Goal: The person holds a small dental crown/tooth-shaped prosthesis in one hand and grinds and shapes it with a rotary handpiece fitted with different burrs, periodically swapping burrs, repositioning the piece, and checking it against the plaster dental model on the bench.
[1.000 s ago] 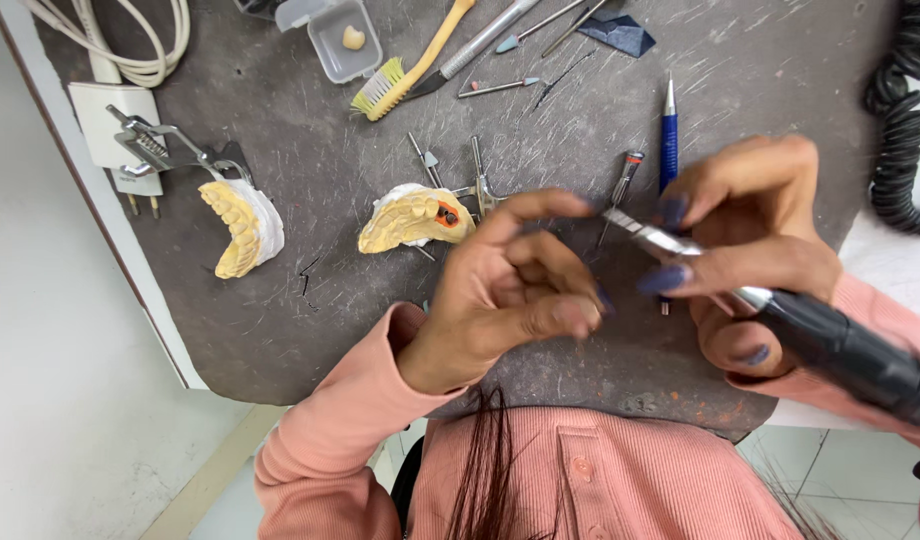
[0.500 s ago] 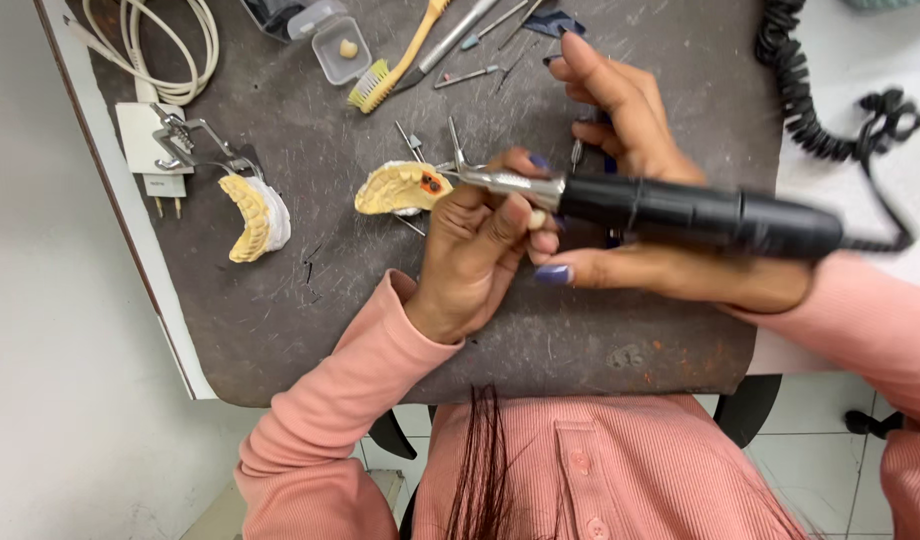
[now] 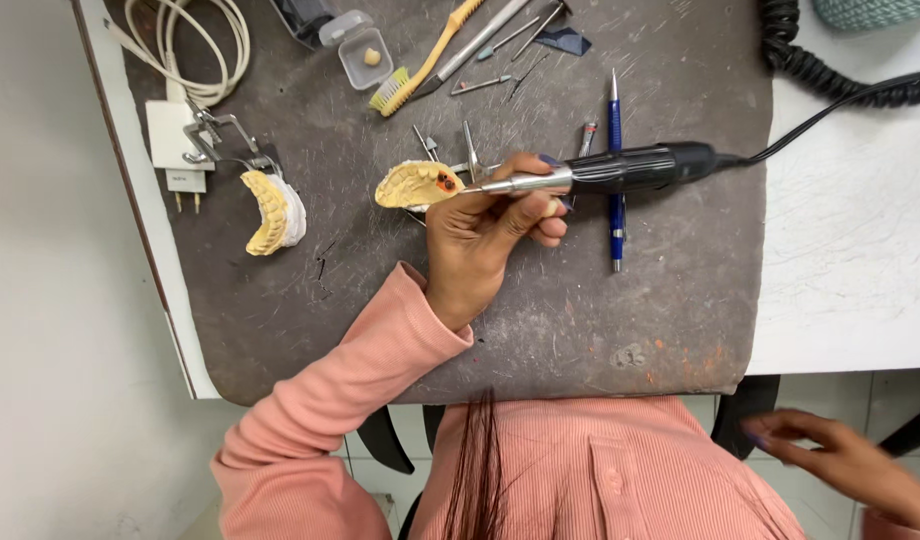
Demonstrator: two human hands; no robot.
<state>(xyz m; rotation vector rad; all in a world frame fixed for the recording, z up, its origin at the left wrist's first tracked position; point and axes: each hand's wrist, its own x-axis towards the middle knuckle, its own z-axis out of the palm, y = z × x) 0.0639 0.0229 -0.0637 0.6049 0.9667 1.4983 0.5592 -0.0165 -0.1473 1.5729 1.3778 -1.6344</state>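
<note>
second dental cast | toothbrush | blue pen | white charger

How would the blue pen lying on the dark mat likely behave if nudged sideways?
The blue pen looks slim, round and rigid, so it would probably roll, though its clip may stop it. The dark mat looks rough and could slow it. It seems light enough to lift easily.

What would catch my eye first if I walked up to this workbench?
Most likely the left hand at the middle of the dark mat, gripping a black corded handpiece whose metal tip meets a yellow dental cast. A second yellow cast lies to the left beside a white plug and coiled cable. The right hand hangs off the bench at bottom right, holding nothing.
</note>
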